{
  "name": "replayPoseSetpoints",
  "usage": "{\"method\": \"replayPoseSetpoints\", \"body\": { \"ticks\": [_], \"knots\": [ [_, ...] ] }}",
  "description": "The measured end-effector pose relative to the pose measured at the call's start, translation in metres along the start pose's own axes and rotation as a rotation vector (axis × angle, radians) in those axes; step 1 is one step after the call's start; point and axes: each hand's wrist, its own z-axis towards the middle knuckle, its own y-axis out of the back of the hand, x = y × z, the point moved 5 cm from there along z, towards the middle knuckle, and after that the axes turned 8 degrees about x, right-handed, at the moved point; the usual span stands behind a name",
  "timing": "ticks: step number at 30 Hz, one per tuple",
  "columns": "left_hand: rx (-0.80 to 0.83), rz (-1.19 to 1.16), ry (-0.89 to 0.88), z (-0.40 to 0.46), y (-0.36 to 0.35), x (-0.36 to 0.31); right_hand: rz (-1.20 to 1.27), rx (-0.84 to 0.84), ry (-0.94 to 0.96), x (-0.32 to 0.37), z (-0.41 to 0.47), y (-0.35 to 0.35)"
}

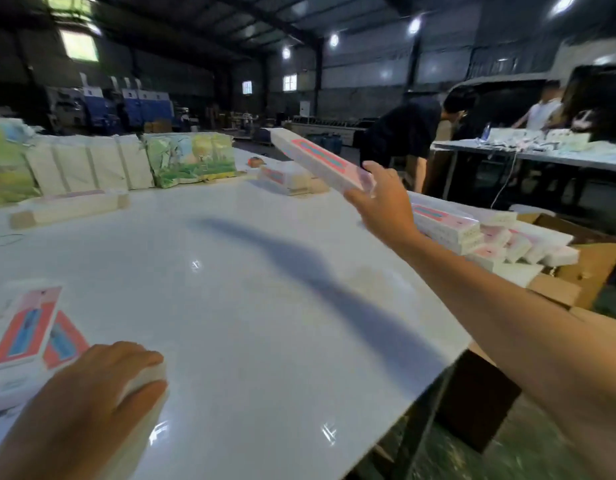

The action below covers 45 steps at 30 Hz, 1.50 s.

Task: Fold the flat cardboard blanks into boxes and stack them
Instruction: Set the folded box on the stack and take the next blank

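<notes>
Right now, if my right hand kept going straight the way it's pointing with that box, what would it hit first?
Probably the small pile of folded boxes at the table's far edge. The right hand holds a long pink-and-white box in the air, aimed away and leftward. Depth is unclear, so it might pass above them.

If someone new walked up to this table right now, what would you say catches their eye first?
Probably the long pink-and-white box that the right hand holds up over the table's far right side. Next comes the heap of finished boxes at the right edge, then the left hand resting on a white blank near the front left.
</notes>
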Motion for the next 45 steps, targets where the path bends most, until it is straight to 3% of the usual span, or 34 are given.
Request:
{"method": "replayPoseSetpoints", "body": {
  "ticks": [4,7,10,14,17,20,23,26,28,33,37,41,45],
  "knots": [
    [-0.007,-0.037,0.003,0.003,-0.012,0.009,-0.246,-0.213,-0.293,-0.103,0.017,0.076],
    [0.008,0.009,0.017,0.006,-0.015,0.01,-0.424,-0.075,-0.605,-0.166,0.001,0.096],
    [0.015,0.019,0.068,0.01,-0.009,0.007,-0.437,-0.01,-0.715,-0.186,-0.012,0.098],
    [0.093,0.128,0.072,0.012,0.006,-0.022,-0.431,-0.196,-0.461,-0.137,0.006,0.098],
    [0.186,0.13,0.148,0.011,0.019,-0.04,-0.343,-0.197,-0.138,-0.061,0.022,0.073],
    [0.249,0.105,0.231,0.01,0.023,-0.046,-0.163,-0.046,0.191,0.026,0.004,0.017],
    [0.264,0.146,0.221,0.01,0.024,-0.046,-0.002,0.256,0.406,0.095,-0.055,-0.056],
    [0.205,0.11,0.216,0.006,0.023,-0.043,-0.001,0.618,0.439,0.127,-0.112,-0.127],
    [0.183,0.092,0.2,0.003,0.022,-0.04,-0.08,0.742,0.449,0.131,-0.135,-0.158],
    [0.127,0.014,0.226,0.004,0.022,-0.035,-0.105,0.723,0.495,0.127,-0.146,-0.163],
    [0.069,0.029,0.585,0.011,0.061,0.007,-0.006,0.716,0.53,0.132,-0.148,-0.157],
    [0.248,0.329,0.98,-0.008,0.124,0.073,-0.006,0.69,0.561,0.132,-0.147,-0.161],
    [0.446,0.429,1.107,-0.041,0.144,0.1,-0.014,0.673,0.556,0.13,-0.147,-0.162]
  ]
}}
